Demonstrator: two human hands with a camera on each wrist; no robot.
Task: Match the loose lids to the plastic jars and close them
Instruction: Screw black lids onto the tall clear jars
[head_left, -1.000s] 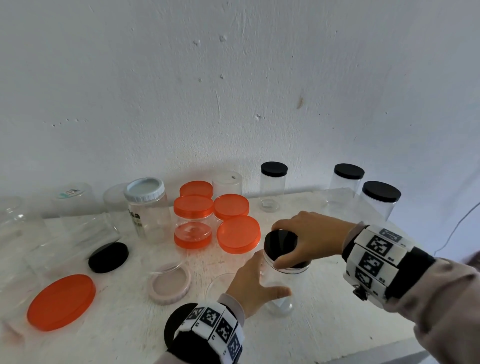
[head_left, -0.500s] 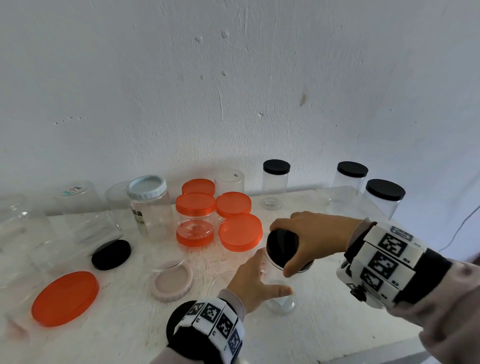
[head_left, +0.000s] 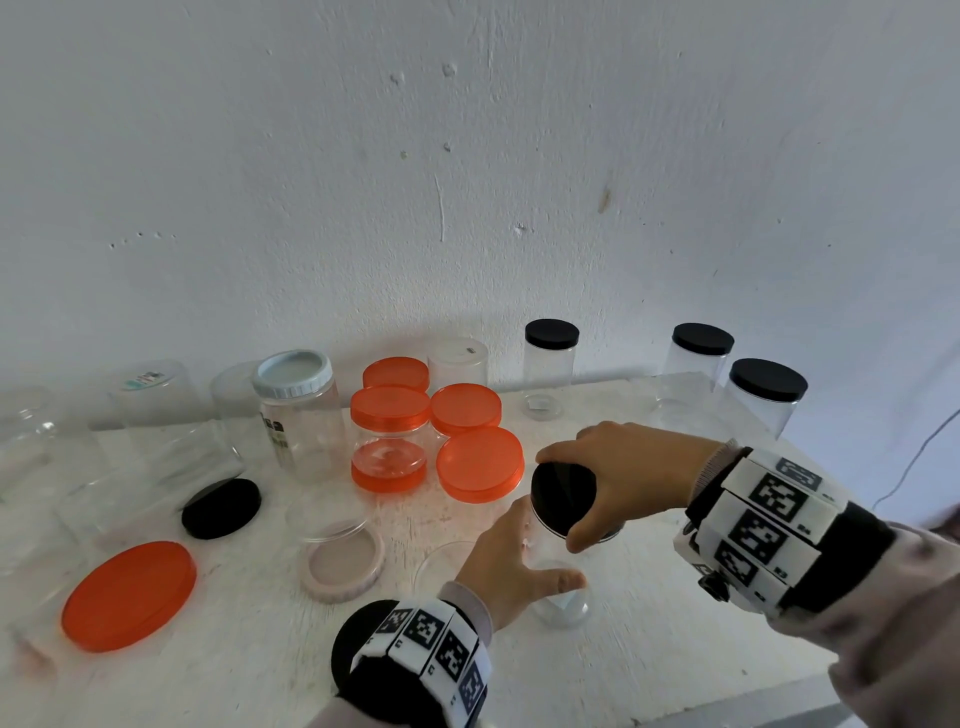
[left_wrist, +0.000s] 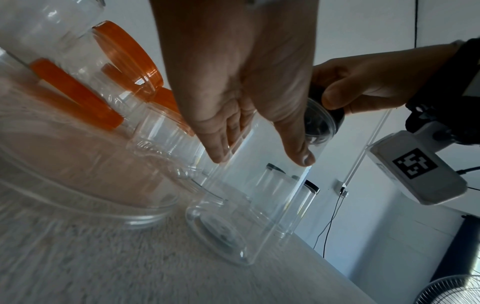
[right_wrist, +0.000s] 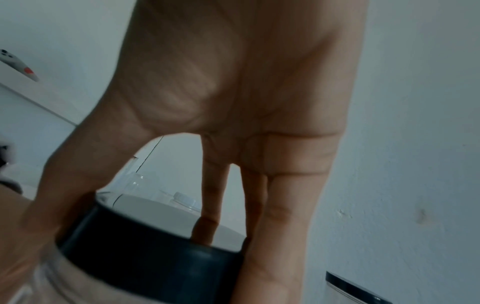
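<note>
A clear plastic jar (head_left: 563, 605) stands upright at the front middle of the white table (head_left: 649, 649). My left hand (head_left: 509, 561) grips its side, thumb on the near wall and fingers round the far side. A black lid (head_left: 563, 496) sits on the jar's mouth, slightly tilted, and my right hand (head_left: 623, 467) grips its rim from above. In the left wrist view my left hand (left_wrist: 246, 123) wraps the jar (left_wrist: 246, 205) below the lid (left_wrist: 319, 123). The right wrist view shows my right hand (right_wrist: 233, 123) with fingers and thumb round the lid (right_wrist: 155, 261).
Loose lids lie at the left: black (head_left: 221, 508), large orange (head_left: 129, 595), pale pink (head_left: 343, 564). Orange-lidded jars (head_left: 389, 439) and a white-lidded jar (head_left: 298, 410) stand behind. Black-lidded jars (head_left: 766, 397) stand at the back right. Open clear jars (head_left: 156, 452) crowd the far left.
My right hand has twisted a little on the black lid, with the thumb coming round its near side. The jar and my left hand have stayed in place.
</note>
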